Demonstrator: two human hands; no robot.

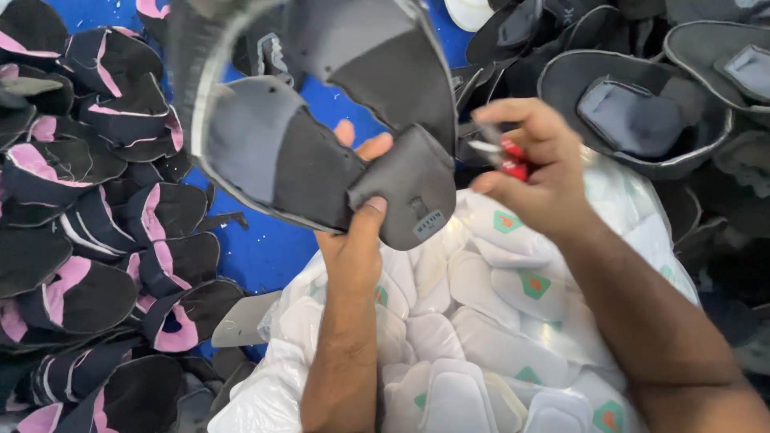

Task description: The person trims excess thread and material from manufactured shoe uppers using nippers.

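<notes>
A grey and black shoe upper (321, 152), flat and unlasted, is held up in the air, its tongue flap with a small woven label hanging at the lower right. Just to its right sits a small red-handled tool (507, 160), partly hidden, its kind unclear, near the upper's edge.

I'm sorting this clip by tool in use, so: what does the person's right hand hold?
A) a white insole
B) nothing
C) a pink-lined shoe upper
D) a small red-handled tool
D: the right hand pinches a small red-handled tool, while the left hand grips the grey shoe upper.
</notes>
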